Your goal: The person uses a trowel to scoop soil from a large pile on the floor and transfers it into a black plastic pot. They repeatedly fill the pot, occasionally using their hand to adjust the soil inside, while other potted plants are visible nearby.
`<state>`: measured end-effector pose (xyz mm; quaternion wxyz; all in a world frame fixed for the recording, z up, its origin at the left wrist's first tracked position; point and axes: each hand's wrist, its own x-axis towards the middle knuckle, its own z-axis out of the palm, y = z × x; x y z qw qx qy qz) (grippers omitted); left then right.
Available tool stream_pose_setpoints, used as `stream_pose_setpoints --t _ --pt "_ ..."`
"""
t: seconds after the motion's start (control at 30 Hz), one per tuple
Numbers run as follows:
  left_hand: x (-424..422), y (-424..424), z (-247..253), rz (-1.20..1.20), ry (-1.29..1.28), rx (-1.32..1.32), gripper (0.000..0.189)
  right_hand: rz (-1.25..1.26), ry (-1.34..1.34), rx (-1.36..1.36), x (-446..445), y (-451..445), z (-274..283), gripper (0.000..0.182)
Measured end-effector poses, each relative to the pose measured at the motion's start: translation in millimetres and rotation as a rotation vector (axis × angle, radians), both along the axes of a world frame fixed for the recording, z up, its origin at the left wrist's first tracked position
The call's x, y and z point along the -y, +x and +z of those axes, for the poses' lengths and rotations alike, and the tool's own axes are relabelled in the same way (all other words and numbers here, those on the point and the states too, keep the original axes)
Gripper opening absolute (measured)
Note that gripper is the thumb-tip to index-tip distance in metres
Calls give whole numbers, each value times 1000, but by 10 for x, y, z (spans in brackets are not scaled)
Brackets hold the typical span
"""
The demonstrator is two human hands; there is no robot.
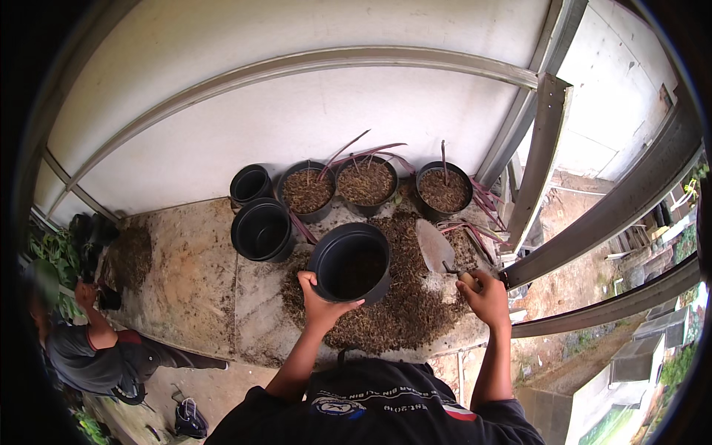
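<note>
My left hand (pixel 322 303) grips the near rim of a black plastic plant pot (pixel 350 264), tilted so its dark inside shows; some dark material appears to lie in the bottom. In my right hand (pixel 485 297) is the wooden handle of a trowel, its flat metal blade (pixel 435 245) resting over the edge of a heap of brown, fibrous potting mix (pixel 406 311). That heap spreads under and around the held pot. Behind it stand black pots filled with the same mix (pixel 364 181), with thin reddish stems and long purple leaves.
Two empty-looking black pots (pixel 261 230) (pixel 250 183) stand left of the filled ones. A white wall panel (pixel 334 111) backs the stained work surface (pixel 192 272). Metal posts (pixel 539 167) rise at the right. At the far left, another person (pixel 89 350) works beside leafy plants; a dark bag (pixel 191 418) lies below.
</note>
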<state>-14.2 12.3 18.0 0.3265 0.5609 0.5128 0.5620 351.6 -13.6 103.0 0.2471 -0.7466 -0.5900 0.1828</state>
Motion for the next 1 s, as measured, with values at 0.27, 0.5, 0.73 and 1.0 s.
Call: stream_pose_setpoints --t 0.27,0.5,0.73,1.0 --pt "51 -92 23 -2 -48 -3 105 -65 -203 267 290 211 -447 34" --pt "247 -154 -40 46 25 -84 103 3 -120 311 23 118 -1059 26" --pt "368 -109 -26 -22 48 7 102 346 -69 24 -355 -358 -1381 25" --pt "379 -97 -63 -44 69 -13 99 248 -78 -77 -311 -415 -1271 28"
